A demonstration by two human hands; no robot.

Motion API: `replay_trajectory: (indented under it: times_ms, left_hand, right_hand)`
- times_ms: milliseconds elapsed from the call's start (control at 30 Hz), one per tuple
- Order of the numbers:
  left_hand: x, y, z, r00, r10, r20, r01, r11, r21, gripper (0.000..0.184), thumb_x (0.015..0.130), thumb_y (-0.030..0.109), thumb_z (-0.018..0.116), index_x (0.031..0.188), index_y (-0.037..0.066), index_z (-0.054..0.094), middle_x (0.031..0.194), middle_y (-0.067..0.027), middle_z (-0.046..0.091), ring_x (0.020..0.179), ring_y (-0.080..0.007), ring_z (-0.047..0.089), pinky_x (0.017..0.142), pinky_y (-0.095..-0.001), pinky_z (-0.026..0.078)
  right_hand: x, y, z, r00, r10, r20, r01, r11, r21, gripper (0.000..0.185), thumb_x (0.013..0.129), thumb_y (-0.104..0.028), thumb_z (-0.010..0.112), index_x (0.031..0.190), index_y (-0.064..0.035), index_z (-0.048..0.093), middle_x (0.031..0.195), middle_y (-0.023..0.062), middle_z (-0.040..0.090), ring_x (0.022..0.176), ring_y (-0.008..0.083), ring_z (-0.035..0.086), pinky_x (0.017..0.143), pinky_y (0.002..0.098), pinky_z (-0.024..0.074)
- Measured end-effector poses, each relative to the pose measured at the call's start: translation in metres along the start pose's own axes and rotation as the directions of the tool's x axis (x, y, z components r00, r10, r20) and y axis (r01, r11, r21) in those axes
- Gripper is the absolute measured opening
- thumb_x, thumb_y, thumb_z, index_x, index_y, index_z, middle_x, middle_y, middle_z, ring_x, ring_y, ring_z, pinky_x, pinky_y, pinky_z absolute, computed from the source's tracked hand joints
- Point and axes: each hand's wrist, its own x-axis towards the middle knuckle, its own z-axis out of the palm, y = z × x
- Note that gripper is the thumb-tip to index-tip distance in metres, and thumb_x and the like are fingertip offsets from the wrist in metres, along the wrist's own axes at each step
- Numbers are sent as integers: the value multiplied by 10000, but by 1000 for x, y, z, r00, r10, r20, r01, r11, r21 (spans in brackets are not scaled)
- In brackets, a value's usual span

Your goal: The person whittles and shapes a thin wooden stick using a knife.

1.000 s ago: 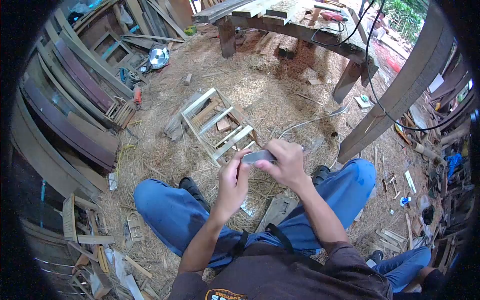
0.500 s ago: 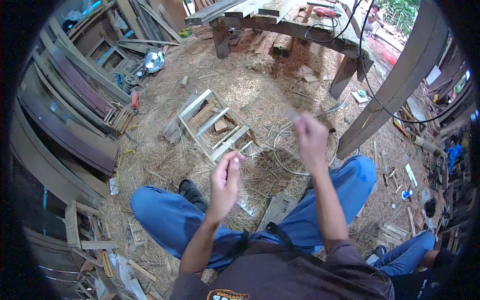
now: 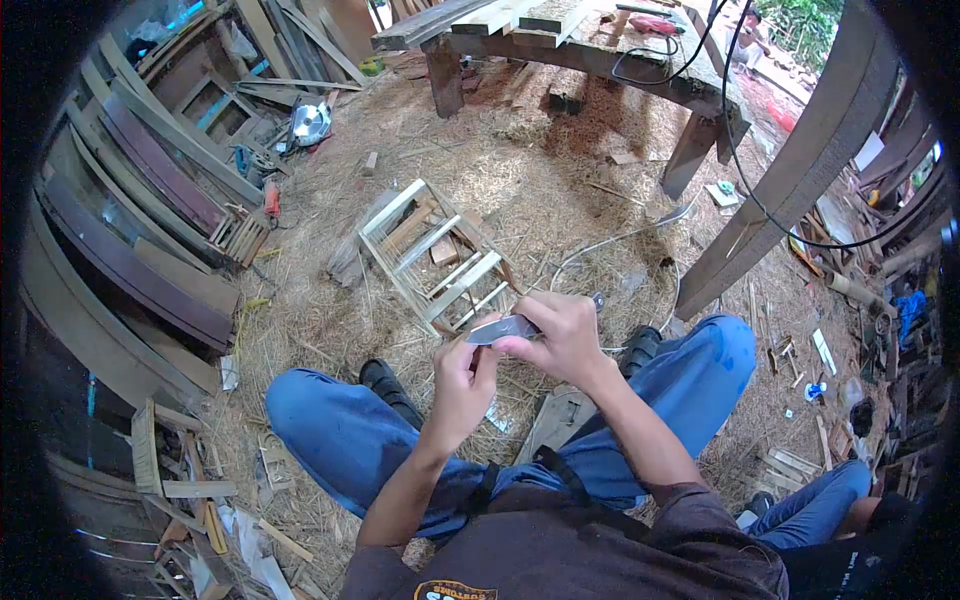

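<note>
My right hand (image 3: pixel 562 332) is closed around a knife (image 3: pixel 497 331), and the end of its handle shows past my fist. The flat grey blade points left across the fingertips of my left hand (image 3: pixel 462 378). Those fingers are pinched together under the blade; whatever they hold is too small or hidden to make out. A thin pale strip (image 3: pixel 600 246) curves over the ground and runs in behind my right hand. Just beyond my hands, a small wooden slatted frame (image 3: pixel 440 250) lies on the shavings.
A workbench (image 3: pixel 600 62) with boards and a red power tool (image 3: pixel 652 26) stands ahead. A circular saw (image 3: pixel 308 122) sits at left near leaning planks. A slanted post (image 3: pixel 790 170) and hanging black cable are at right. Another person's leg (image 3: pixel 815 500) shows lower right.
My right hand has come down and left from a raised, blurred position, bringing the knife blade to my left fingertips. My left hand has shifted slightly. The thin strip's loop has changed shape.
</note>
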Motion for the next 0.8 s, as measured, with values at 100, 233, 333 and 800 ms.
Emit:
replay_trajectory:
  times_ms: [100,233,333,800]
  left_hand:
    - [3,-3,7,989,130,-64,-131,991,-13,263,974,34,610,1222,-42,652,867,-62,665,680,-70,517,585,-257,429]
    - [6,5,9,989,130,-76,-131,991,-10,233,961,24,622,1180,-35,678,787,-48,653,601,-59,491,518,-250,397]
    - [10,14,2,1000,-9,-10,9,999,-44,213,985,45,609,1169,-29,690,766,-12,641,605,-40,483,513,-234,379]
    - [6,13,3,988,116,-105,-113,993,35,249,955,54,647,1185,-34,687,917,-108,734,680,-88,584,615,-268,480]
  right_hand:
    - [3,-1,-9,999,-41,-9,40,995,-95,518,768,-575,751,715,-88,580,621,53,513,550,247,588,495,373,447]
    - [4,6,-15,997,-69,-37,62,983,-173,528,762,-577,754,717,-80,582,617,54,506,541,241,573,494,372,436]
    - [6,15,-18,990,60,-125,-83,980,-181,504,805,-527,751,737,-52,599,616,80,522,537,260,561,504,390,422]
    - [2,-1,-15,1000,7,-30,-6,999,40,469,789,-508,769,764,-69,606,667,88,580,588,286,619,533,399,466]
